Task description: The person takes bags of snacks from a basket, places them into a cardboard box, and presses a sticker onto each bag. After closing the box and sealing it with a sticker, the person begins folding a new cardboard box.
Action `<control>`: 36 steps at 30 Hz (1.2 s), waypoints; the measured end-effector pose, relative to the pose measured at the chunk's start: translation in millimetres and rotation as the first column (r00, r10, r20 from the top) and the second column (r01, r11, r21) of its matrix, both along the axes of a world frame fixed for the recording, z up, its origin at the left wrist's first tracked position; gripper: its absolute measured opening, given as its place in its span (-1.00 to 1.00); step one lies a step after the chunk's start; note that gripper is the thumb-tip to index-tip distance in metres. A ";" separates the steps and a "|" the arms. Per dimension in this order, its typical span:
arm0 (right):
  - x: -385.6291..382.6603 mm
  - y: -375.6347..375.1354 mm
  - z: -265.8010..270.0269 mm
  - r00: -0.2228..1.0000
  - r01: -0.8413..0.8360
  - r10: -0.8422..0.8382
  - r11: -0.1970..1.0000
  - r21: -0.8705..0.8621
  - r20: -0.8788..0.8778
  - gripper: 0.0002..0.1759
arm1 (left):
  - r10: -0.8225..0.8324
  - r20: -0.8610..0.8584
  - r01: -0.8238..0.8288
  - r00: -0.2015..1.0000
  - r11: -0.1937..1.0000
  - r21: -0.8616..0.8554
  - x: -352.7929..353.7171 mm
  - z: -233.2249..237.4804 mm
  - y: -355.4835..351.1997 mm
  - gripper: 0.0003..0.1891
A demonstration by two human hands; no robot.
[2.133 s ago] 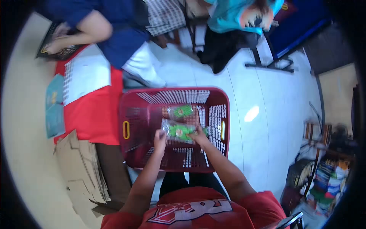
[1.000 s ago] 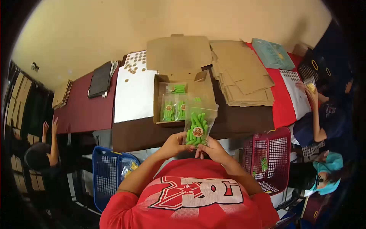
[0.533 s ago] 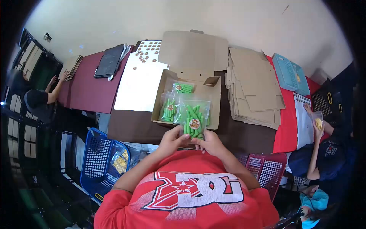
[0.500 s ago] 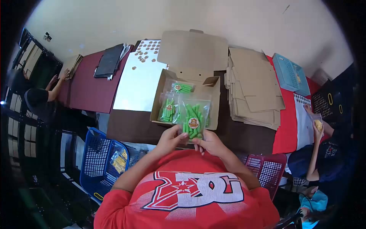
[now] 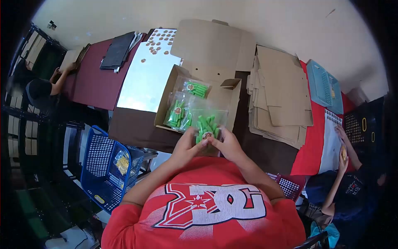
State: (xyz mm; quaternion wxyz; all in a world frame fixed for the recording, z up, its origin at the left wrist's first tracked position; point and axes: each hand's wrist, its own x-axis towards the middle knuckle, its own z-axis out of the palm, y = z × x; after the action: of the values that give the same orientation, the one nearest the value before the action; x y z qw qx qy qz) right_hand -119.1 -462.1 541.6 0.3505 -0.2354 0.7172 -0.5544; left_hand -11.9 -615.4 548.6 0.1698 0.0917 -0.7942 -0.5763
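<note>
A clear plastic bag of green sticks (image 5: 206,123) is gripped between my left hand (image 5: 187,145) and my right hand (image 5: 228,146). Both thumbs press on its front, at the round sticker (image 5: 207,135), which they partly cover. The fingers behind the bag are hidden. Just beyond my hands stands an open cardboard box (image 5: 164,101), its lid (image 5: 207,43) raised at the back. Inside it lie a bag of green sticks (image 5: 177,113) at the left and another bag (image 5: 197,89) toward the back, each with a round sticker.
A white sheet with round stickers (image 5: 143,89) lies left of the box. Flattened cardboard boxes (image 5: 286,91) are stacked on the right. A blue basket (image 5: 99,153) stands at lower left, a dark red one (image 5: 292,184) at lower right. Other people work at both sides.
My thumbs have come together over the sticker, and the held bag looks more bunched and tilted. The view has shifted a little. The person at the right has lowered the bag they hold.
</note>
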 end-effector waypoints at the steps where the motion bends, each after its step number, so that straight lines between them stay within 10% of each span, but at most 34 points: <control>1: 1.2 -4.9 -0.5 1.000 0.003 -0.003 1.000 0.000 0.007 -0.33 | 0.012 -0.006 -0.012 1.000 1.000 -0.009 -3.8 15.0 -2.0 -0.67; 8: 4.6 -32.1 -1.5 0.998 -0.028 0.033 0.996 -0.082 0.062 -0.56 | -0.165 0.366 0.090 0.916 0.973 0.212 4.0 4.2 -56.8 -0.77; 14: 14.4 -78.9 7.5 0.916 0.007 0.039 0.994 -0.113 0.398 -0.49 | -0.149 0.257 0.036 0.955 0.916 0.400 17.2 -9.6 -99.2 -0.80; 16: 16.6 -91.4 9.6 0.968 -0.028 0.040 0.998 -0.052 0.247 -0.51 | -0.054 0.263 0.061 0.963 0.998 -0.021 19.2 -3.2 -107.6 -0.76; 20: 25.7 -109.7 5.3 0.984 0.091 -0.083 0.995 0.044 -0.157 -0.58 | -0.164 0.191 0.132 0.968 0.977 0.167 20.8 -18.5 -124.3 -0.82; 28: 35.3 -106.0 7.0 0.906 0.169 -0.136 0.984 -0.048 0.402 -0.72 | -0.277 0.187 0.236 0.942 0.947 0.217 18.2 -13.1 -143.4 -0.78; 32: 38.3 -113.5 7.5 0.994 0.110 -0.108 0.986 0.123 -0.023 -0.67 | -0.260 0.268 0.206 0.928 0.955 0.211 14.3 -1.7 -142.2 -0.74; 36: 51.4 -122.0 -6.5 0.971 0.223 -0.226 0.974 -0.041 -0.076 -0.62 | -0.229 0.157 0.203 0.961 0.965 0.167 12.3 -7.4 -141.6 -0.72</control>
State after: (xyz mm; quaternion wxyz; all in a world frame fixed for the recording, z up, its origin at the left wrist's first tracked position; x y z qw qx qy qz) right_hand -67.7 -584.1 535.1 0.2528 -0.1803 0.7437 -0.5921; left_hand 0.4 -757.0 541.3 0.0279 0.0670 -0.7657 -0.6390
